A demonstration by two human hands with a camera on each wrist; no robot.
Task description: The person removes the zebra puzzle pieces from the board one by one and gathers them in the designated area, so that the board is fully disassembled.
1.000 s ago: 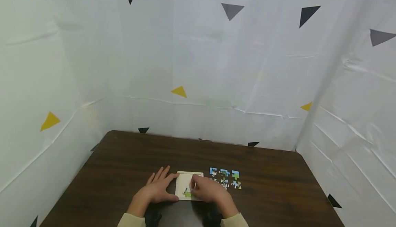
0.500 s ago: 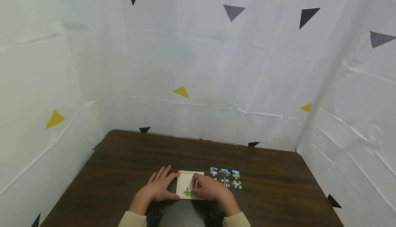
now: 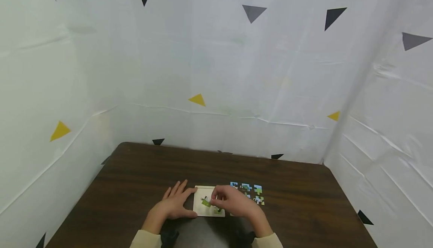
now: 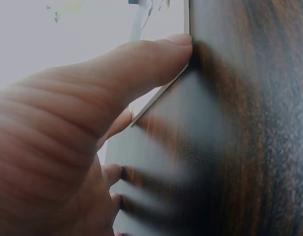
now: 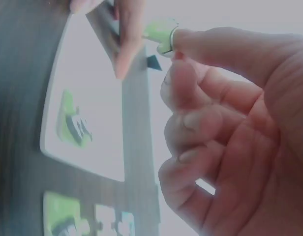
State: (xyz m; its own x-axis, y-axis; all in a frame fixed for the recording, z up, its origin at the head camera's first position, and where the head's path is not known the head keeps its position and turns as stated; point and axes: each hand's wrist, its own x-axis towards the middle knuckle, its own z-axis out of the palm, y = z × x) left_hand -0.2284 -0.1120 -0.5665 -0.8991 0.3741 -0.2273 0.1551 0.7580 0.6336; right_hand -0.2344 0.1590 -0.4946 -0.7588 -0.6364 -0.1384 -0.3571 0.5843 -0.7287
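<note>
A pale, shallow puzzle tray [image 3: 199, 212] lies flat on the table in front of me. Spread along its left side, my left hand [image 3: 173, 206] touches its edge with thumb and index finger; the left wrist view has the thumb [image 4: 166, 54] on the tray's rim. My right hand [image 3: 235, 201] pinches a green and white jigsaw piece [image 3: 205, 202] between thumb and index finger above the tray, its other fingers curled in the right wrist view. One more jigsaw piece [image 5: 75, 123] sits in the tray's lower right corner, partly hidden by the right hand in the head view.
Several loose jigsaw pieces [image 3: 258, 189] lie to the right of the tray, some hidden behind the right hand. The dark wooden table [image 3: 297, 206] ends at a white curtain [image 3: 216, 60] printed with triangles, at the back and both sides.
My right hand has risen off the tray's lower part and shifted slightly right, and the pinched jigsaw piece now tilts above the tray. The corner piece has come into sight. My left hand stays put.
</note>
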